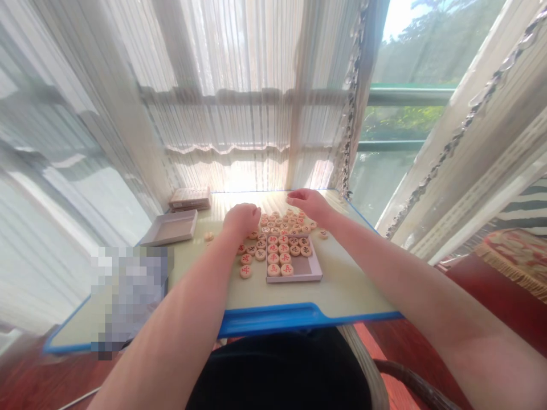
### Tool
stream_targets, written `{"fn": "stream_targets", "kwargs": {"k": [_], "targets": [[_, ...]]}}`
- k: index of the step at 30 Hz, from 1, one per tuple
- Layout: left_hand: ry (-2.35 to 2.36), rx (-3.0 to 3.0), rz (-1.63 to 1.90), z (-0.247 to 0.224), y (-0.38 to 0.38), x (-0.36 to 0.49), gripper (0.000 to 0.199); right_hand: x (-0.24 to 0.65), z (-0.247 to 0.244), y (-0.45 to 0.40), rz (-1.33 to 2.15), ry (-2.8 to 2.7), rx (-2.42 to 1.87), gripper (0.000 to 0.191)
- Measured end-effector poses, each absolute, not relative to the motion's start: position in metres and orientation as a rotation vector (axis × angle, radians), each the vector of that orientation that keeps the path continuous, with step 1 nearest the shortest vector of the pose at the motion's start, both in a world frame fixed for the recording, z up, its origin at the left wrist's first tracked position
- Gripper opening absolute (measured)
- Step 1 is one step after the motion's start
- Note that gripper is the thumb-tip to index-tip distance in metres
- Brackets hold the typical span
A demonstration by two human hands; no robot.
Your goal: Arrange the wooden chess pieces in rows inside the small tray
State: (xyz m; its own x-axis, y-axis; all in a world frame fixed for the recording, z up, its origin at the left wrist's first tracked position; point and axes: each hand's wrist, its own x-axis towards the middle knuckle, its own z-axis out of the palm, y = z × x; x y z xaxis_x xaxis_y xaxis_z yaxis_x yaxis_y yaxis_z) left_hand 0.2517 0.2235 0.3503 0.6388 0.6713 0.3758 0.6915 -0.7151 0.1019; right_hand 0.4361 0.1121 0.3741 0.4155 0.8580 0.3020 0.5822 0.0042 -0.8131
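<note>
Small round wooden Chinese chess pieces [284,226] with red or dark characters lie in a loose cluster on the table. A shallow open box [304,266] in front of them holds rows of pieces; its front right part shows bare bottom. My left hand [241,219] is closed at the cluster's left edge, above several pieces, and what its fingers hold, if anything, is hidden. Over the cluster's far right side, my right hand [311,204] reaches left with fingers stretched and somewhat apart. Nothing is visible in it. A lone piece [323,234] lies below my right wrist.
At the far left of the blue-edged table [342,296] lie an empty shallow box lid [173,228] and a stack of flat boxes [190,198]. Two small pieces [208,236] sit left of my left hand. A blurred-out item [132,296] occupies the near left. Curtains hang behind.
</note>
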Motion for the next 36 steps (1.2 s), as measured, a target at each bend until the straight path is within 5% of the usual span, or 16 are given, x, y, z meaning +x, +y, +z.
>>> {"fn": "stream_targets", "kwargs": {"k": [7,12,36], "targets": [[-1.103,-2.829,-0.633,0.347,0.224,0.25,0.041,0.421,0.351,0.053,-0.168,-1.781,-1.626,0.023],[-1.092,-2.838,-0.661,0.347,0.222,0.246,0.041,0.433,0.355,0.053,-0.014,-1.869,-1.758,0.032],[-1.038,-2.858,-0.572,0.348,0.222,0.248,0.042,0.412,0.379,0.027,0.39,-2.335,-1.776,0.013]]}}
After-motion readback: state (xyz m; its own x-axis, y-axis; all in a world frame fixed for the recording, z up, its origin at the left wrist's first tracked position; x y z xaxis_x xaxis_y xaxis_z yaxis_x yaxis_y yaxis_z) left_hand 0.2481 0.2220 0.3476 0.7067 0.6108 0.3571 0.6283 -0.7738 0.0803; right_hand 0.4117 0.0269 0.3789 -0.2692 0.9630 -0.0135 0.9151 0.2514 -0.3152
